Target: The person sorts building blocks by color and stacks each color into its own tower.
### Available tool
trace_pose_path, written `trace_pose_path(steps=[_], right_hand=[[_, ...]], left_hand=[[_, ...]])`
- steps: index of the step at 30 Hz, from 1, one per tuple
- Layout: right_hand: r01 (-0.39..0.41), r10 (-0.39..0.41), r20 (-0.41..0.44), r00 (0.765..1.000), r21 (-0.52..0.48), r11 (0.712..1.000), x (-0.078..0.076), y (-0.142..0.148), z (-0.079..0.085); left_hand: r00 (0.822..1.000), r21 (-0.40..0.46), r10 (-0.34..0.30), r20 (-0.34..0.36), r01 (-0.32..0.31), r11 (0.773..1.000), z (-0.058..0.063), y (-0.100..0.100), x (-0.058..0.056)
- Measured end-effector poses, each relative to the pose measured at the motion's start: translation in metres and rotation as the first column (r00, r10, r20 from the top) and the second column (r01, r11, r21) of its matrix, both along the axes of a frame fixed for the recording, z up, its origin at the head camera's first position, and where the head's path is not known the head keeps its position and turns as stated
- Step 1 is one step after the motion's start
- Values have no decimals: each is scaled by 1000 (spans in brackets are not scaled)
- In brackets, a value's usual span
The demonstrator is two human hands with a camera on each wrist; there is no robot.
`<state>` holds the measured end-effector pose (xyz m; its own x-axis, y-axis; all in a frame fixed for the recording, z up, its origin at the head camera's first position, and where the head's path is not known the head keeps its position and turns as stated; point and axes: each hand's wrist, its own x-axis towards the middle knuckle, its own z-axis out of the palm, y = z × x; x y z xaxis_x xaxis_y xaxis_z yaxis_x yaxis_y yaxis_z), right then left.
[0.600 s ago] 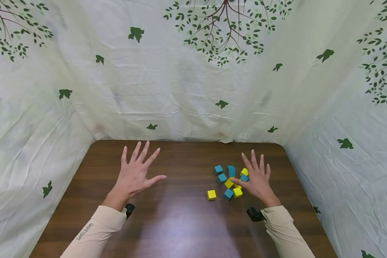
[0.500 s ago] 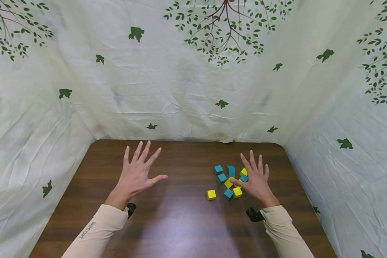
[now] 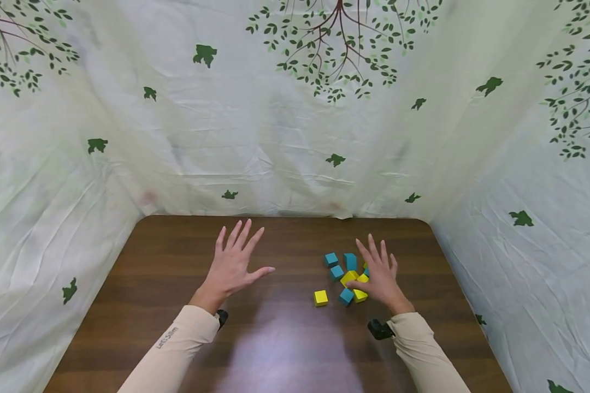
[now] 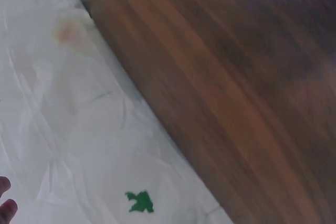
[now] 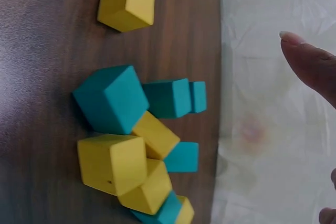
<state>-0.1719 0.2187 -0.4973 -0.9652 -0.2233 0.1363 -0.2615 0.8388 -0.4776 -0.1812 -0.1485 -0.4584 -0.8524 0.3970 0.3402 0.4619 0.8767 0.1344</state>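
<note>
Several blue and yellow cubes lie in a loose cluster right of the table's middle, among them a blue cube at the near side and a yellow cube in the midst. One yellow cube sits apart to the left; the right wrist view also shows this lone yellow cube. Over the cluster's right side hovers my right hand, fingers spread, holding nothing and hiding some cubes. My left hand is held above the table left of the cubes, fingers spread and holding nothing.
The brown wooden table has rounded far corners. A white cloth printed with leaves and branches hangs behind it and along both sides. A small black device is worn at my right wrist, another at my left.
My left hand has moved right, toward the cubes. The right hand has shifted slightly left, covering more of the cluster's right side. The cubes stay where they were.
</note>
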Motion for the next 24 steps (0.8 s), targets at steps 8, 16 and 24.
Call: trace_pose_path(steps=[8,16,24], right_hand=[[-35,37,30,999,-56,998,-8,-5,-20],[-86,86,4,996,-67,994,-10,-16,-47],[-173,175,16,984,-93,981,-7,-31,-66]], left_hand=[[994,10,-73,76,72,997,-26,30,-12],[964,47,-140,225,132,990,-63,73,-15],[937,18,-155,312,158,987,-96,106,-13]])
